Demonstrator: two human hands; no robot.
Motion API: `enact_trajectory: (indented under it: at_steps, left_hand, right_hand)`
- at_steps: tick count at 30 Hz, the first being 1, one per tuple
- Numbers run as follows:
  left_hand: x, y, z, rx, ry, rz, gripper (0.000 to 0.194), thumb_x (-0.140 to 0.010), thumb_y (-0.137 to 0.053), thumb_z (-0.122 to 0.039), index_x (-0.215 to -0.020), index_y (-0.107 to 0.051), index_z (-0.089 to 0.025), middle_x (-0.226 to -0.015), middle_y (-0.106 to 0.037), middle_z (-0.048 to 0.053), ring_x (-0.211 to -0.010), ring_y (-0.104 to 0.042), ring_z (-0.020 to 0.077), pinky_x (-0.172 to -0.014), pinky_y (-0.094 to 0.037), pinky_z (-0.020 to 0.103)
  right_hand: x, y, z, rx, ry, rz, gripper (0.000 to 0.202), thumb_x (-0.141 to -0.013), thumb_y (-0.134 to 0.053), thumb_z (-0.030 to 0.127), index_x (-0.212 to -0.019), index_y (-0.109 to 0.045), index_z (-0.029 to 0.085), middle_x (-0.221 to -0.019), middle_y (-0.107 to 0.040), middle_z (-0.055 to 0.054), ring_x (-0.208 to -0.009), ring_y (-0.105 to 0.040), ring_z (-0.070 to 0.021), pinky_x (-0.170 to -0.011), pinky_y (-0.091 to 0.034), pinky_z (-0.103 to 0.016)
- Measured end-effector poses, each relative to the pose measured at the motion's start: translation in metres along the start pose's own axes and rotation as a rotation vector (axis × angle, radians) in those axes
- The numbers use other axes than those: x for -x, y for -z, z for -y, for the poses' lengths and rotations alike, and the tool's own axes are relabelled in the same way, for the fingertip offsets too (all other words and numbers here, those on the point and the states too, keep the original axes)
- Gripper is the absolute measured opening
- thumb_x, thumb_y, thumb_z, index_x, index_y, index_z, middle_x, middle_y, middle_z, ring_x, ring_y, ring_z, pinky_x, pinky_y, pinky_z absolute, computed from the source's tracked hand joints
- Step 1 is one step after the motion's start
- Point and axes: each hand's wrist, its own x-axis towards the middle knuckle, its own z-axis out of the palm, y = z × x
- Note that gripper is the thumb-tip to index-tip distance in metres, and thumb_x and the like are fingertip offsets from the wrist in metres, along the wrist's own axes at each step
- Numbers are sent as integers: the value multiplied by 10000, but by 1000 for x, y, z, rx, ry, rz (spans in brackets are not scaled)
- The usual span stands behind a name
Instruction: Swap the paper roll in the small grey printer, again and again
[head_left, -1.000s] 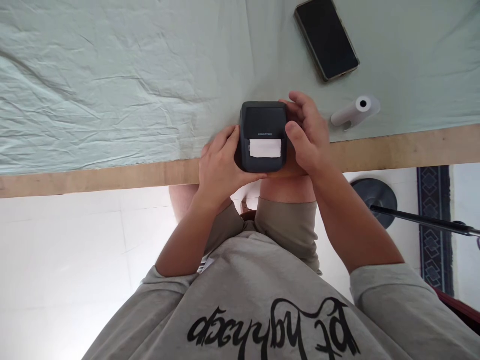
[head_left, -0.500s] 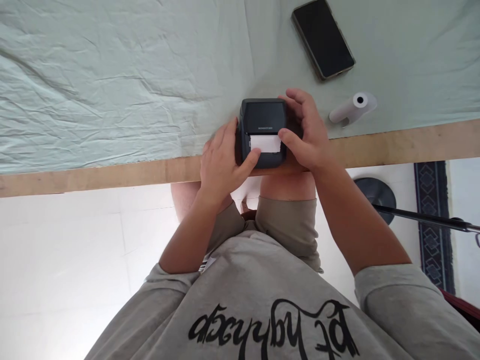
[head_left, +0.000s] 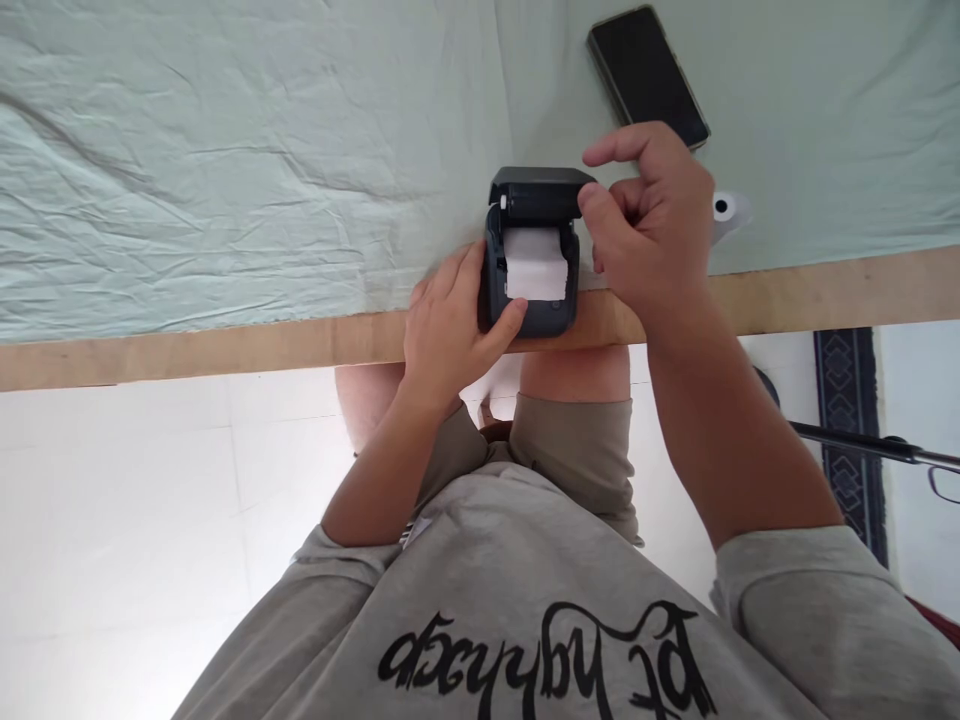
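A small dark receipt printer point(head_left: 543, 318) sits at the table's near edge. Its lid point(head_left: 541, 177) is raised, baring a black roller underneath. White paper point(head_left: 535, 264) lies inside and hangs out over the front. Around the printer's left side is my left hand point(head_left: 450, 325), thumb on the front top beside the paper. My right hand point(head_left: 656, 220) is at the lid's right corner, the thumb on its near side and the index finger by its far side.
Right of my right hand lies a white paper roll point(head_left: 732, 214), partly hidden. A black phone point(head_left: 646, 75) rests farther back on the pale green cloth point(head_left: 300, 160). The table's wooden edge point(head_left: 330, 342) runs across, and a black pole point(head_left: 862, 440) stands at the lower right.
The printer's lid has swung up and back, showing its inside. My right hand has moved up and right with it, while my left hand stays on the printer's side.
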Motion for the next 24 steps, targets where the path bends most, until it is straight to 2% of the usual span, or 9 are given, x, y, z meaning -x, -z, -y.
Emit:
enact_trajectory:
  at_steps: [3,5,7,11,14,16,19,21,24]
  left_hand:
    - [0,-1,1,7,-10,-7,705,-1000,-389,-694,-1494,-481,-200,-1490,-597,158,-1355,-570,363,-1123,-437,496]
    - [0,-1,1,3,-14,-8,716,-1002,-383,-697,-1497,-477,-187,-1495,-592,166,-1359,-568,365,-1127,-432,493]
    - [1,0,1,2,-15,-7,716,-1006,-384,-694,-1495,-477,-179,-1495,-591,169,-1359,-571,363,-1131,-429,484]
    - [1,0,1,10,-23,-7,724,-1011,-391,-690,-1498,-477,-161,-1507,-582,169,-1370,-564,357,-1134,-427,464]
    - [1,0,1,11,-26,-7,752,-1009,-367,-714,-1503,-474,-157,-1510,-579,172,-1371,-561,359,-1131,-426,466]
    - [1,-1,2,12,-21,-5,777,-1001,-345,-745,-1504,-475,-168,-1508,-580,172,-1364,-566,360,-1125,-428,470]
    - [1,-2,3,23,-31,-12,851,-996,-244,-788,-1505,-480,-148,-1499,-584,186,-1359,-567,361,-1120,-425,484]
    - [2,-1,3,50,-52,-23,887,-1016,-99,-756,-1502,-486,-122,-1492,-589,191,-1365,-562,345,-1113,-422,480]
    - [4,-1,5,87,-66,-42,901,-1027,27,-696,-1501,-493,-133,-1490,-598,165,-1365,-562,308,-1104,-418,444]
  right_hand:
    - [-2,-3,15,-92,20,-38,76,-925,-593,241,-979,-582,294,-482,-444,108,-439,-505,-143,-485,-425,-319]
    - [-3,-3,18,-152,15,-63,102,-896,-626,229,-921,-547,289,-591,-551,72,-565,-618,-156,-450,-414,-302]
    - [-4,-3,18,-116,21,-62,163,-860,-672,215,-853,-525,286,-727,-615,37,-694,-667,-163,-481,-445,-297]
    - [-13,-4,18,225,21,151,154,-825,-705,219,-776,-570,275,-820,-697,25,-651,-591,-161,-696,-512,-382]
    - [-22,-7,22,473,-15,345,114,-796,-718,234,-792,-619,291,-871,-737,-6,-784,-630,-246,-801,-510,-481]
    - [-29,-8,23,586,5,446,129,-770,-720,218,-826,-651,312,-861,-731,-16,-810,-625,-271,-782,-509,-497]
    - [-38,-9,21,670,58,556,248,-718,-763,201,-918,-698,333,-835,-704,-16,-762,-608,-245,-746,-511,-464]
    - [-43,-10,18,713,65,598,324,-682,-801,209,-972,-716,324,-824,-674,-17,-761,-619,-235,-739,-508,-434]
    - [-47,-11,15,753,81,658,281,-682,-816,262,-943,-716,289,-781,-630,-25,-756,-625,-229,-707,-491,-380]
